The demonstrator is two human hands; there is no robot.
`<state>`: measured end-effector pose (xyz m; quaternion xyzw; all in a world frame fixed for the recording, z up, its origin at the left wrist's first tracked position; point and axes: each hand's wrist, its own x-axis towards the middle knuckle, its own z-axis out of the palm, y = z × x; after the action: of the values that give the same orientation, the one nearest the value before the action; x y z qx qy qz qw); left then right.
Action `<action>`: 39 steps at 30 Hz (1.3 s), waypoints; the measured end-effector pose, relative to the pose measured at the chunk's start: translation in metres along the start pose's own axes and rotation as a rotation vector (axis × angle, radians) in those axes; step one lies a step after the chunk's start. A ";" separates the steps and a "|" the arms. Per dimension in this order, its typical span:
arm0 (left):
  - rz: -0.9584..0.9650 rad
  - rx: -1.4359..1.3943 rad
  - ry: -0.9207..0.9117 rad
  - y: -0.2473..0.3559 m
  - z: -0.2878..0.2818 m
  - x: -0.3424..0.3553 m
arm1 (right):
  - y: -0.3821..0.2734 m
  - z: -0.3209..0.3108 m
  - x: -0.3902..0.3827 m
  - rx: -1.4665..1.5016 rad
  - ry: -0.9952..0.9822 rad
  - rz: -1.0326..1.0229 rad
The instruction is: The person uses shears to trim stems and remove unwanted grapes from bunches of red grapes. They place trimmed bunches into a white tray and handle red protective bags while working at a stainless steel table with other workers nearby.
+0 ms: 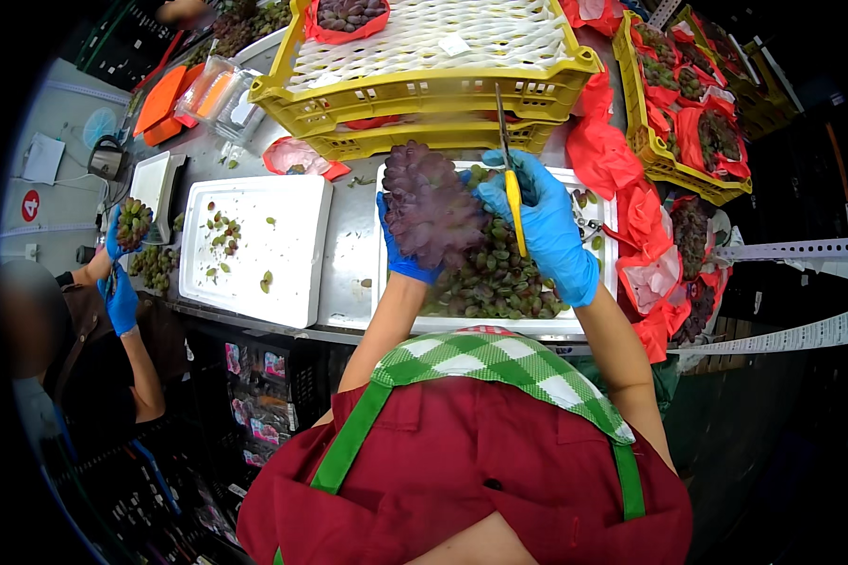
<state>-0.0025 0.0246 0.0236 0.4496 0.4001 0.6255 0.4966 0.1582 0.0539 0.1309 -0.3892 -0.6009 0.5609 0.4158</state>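
A bunch of dark purple grapes rests upright in my left hand, whose blue-gloved fingers are wrapped around its left and under side, partly hidden behind it. My right hand, in a lighter blue glove, grips a pair of scissors with yellow handles. Their blades point up and away from me, apart from the bunch. Below both hands lies a white tray; loose green and reddish grapes are heaped in it, right under the held bunch.
Yellow crates stand stacked beyond the tray. To the right are red wrapping sheets and another yellow crate of wrapped grapes. Left is a second white tray with scattered grapes. A co-worker's gloved hands hold grapes at far left.
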 end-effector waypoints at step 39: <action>-0.425 -0.995 0.116 0.062 0.034 0.004 | 0.031 0.008 -0.010 0.324 0.277 0.076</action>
<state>0.0134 0.0189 0.0921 0.0342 0.1646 0.6491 0.7419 0.1540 0.0434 0.0989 -0.4131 -0.4247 0.6065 0.5302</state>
